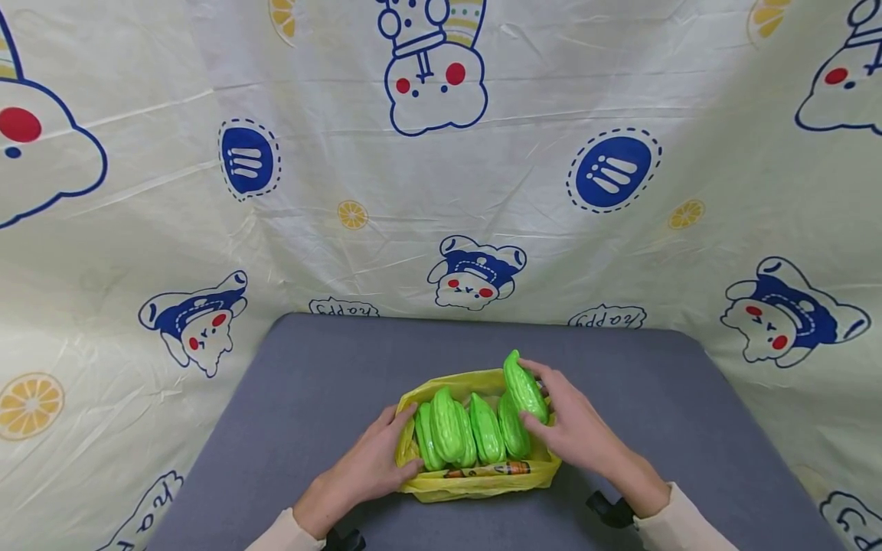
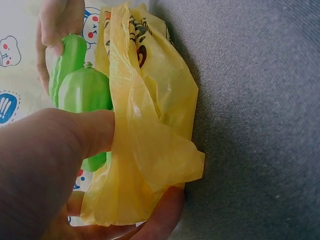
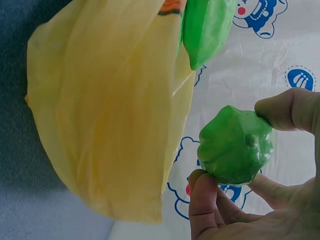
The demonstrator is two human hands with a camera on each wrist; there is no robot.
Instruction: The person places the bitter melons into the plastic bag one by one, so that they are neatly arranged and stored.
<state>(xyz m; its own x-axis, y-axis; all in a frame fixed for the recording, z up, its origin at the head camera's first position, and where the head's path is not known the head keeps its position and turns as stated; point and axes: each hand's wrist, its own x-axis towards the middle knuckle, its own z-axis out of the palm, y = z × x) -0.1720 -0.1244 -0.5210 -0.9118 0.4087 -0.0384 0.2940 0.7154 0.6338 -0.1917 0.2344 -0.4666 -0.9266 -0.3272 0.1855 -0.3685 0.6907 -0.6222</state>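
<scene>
A yellow plastic bag point(image 1: 475, 490) lies on the table with its mouth spread wide, and several bright green ridged gourds point(image 1: 488, 430), shaped like bitter melons, lie side by side in it. My left hand point(image 1: 372, 455) grips the bag's left side, the thumb over the rim and the fingers outside, as the left wrist view shows. At the bag's right end my right hand point(image 1: 582, 425) pinches one gourd point(image 1: 524, 389) between thumb and fingers, tilted above the others. In the right wrist view this held gourd point(image 3: 235, 145) is seen end-on, apart from the bag's wall point(image 3: 110, 125).
The bag rests on a grey cloth-covered table point(image 1: 331, 367). Behind and beside it hangs a pale sheet point(image 1: 310, 168) printed with cartoon figures and orange slices. Dark straps point(image 1: 611, 509) sit at both wrists.
</scene>
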